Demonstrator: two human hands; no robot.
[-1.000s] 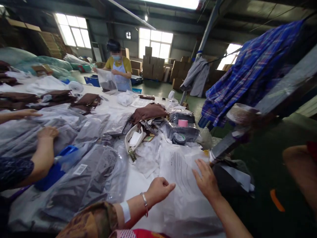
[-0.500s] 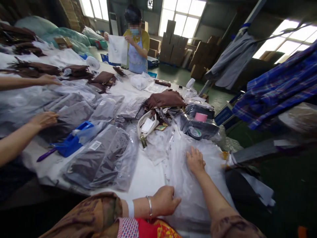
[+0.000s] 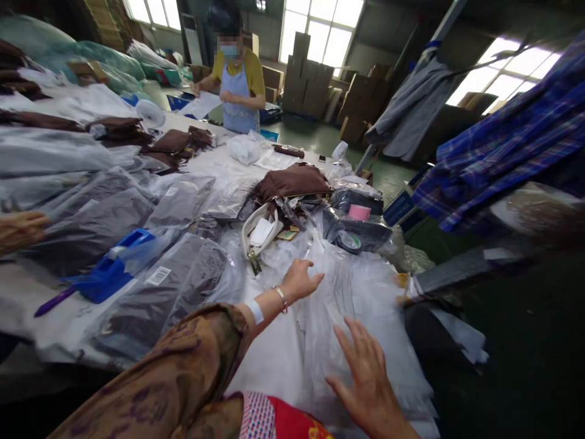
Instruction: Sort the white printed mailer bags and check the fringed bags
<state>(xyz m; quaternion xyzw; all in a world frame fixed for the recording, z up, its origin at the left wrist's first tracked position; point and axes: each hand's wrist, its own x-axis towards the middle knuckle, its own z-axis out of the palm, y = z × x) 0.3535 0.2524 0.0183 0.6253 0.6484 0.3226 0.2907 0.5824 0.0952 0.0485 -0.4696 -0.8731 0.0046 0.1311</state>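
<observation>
Clock: read about mid-view, 12 at the far side of the bench (image 3: 260, 360).
Clear plastic bags (image 3: 377, 292): laid flat in layers at 4 o'clock, near right end of the bench; probably placed so that both hands are reached by them easily.
Left hand (image 3: 299, 279): held at 6 o'clock just below centre, over the bags' left side; thumb and forefinger parted, other fingers curled. Whether film is pinched cannot be made out.
Right hand (image 3: 365, 381): held at 5 o'clock over the bags' near part, fingers spread, nothing gripped. Contact is not clear; loose, slippery film is suited by a flat spread.
White pouch (image 3: 261, 231): laid at 9 o'clock, close to centre, a white card seen in it; brown bag (image 3: 295, 183) heaped beyond, at 12.
Pink tape roll (image 3: 359, 211): set at 3 o'clock on dark wrapped bundles (image 3: 377, 235), likely so that it isn't lost among the film.
Barcoded package (image 3: 159, 292): laid at 8 o'clock, label up, presumably for easy reading.
Blue dispenser (image 3: 107, 274): set just beyond the package, partly covered by film.
Co-worker's hand (image 3: 21, 230): seen at 9 o'clock, view's edge, well apart from both.
</observation>
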